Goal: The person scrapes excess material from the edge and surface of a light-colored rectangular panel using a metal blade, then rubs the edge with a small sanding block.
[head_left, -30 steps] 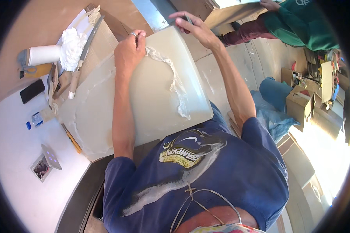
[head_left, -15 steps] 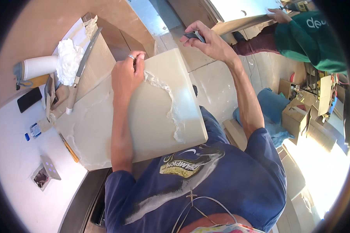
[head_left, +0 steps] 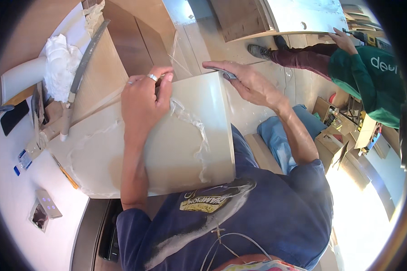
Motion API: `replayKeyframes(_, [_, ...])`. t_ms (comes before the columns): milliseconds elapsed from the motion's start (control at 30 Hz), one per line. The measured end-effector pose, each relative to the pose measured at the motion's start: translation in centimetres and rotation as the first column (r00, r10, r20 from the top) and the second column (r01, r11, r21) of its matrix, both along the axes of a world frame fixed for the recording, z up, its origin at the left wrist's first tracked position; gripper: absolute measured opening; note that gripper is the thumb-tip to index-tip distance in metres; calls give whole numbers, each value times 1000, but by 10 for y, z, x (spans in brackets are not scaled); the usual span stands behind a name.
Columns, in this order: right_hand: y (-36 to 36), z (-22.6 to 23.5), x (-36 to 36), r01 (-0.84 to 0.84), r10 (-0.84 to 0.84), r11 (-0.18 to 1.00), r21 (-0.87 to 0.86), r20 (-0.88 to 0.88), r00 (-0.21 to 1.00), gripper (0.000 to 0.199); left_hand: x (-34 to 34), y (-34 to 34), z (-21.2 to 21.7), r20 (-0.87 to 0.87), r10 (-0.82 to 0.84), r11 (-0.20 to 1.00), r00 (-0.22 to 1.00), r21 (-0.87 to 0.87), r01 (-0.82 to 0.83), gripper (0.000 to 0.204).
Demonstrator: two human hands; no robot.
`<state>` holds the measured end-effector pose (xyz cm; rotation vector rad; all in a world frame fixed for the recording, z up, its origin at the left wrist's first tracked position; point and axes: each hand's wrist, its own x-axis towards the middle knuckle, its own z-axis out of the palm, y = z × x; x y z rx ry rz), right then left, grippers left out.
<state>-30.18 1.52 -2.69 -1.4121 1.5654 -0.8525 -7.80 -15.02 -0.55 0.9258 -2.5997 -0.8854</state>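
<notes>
A pale panel point(head_left: 185, 149) lies in front of me, its near edge against my shirt. An irregular ridge of whitish film point(head_left: 196, 124) runs across its right part. My left hand point(head_left: 142, 104) is closed in a fist at the panel's far edge; a small dark thing shows between thumb and fingers, too hidden to name. At the far right corner, my right hand point(head_left: 257, 86) pinches a thin, flat grey piece point(head_left: 226, 72) between thumb and straight fingers. The piece is beside the corner; whether it touches cannot be seen.
On the left are a long dark blade-like tool point(head_left: 87, 61), crumpled white cloth point(head_left: 61, 67), a phone point(head_left: 14, 118) and a yellow-handled tool point(head_left: 67, 174). A co-worker in green point(head_left: 371, 86) holds a white board point(head_left: 309, 16). Cardboard boxes point(head_left: 332, 144) and a blue bag point(head_left: 276, 135) stand right.
My right hand has come down and nearer to the panel's far right corner, still with the grey piece. The left hand stays at the far edge. The whole view has shifted.
</notes>
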Motion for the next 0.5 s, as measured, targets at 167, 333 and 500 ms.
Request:
replayKeyframes(167, [-18, 10, 1, -80, 81, 996, -35, 14, 997, 71, -1, -1, 3, -21, -6, 1000, 1000, 25, 7, 10])
replayKeyframes(333, [-16, 22, -4, -147, 151, 987, 68, -58, 987, 81, 2, 1, 2, -37, -15, 1000, 999, 18, 15, 8])
replayKeyframes(500, [-16, 19, -4, -185, 189, 981, 54, -89, 978, 84, 4, -1, 3, -41, -43, 999, 998, 18, 44, 9])
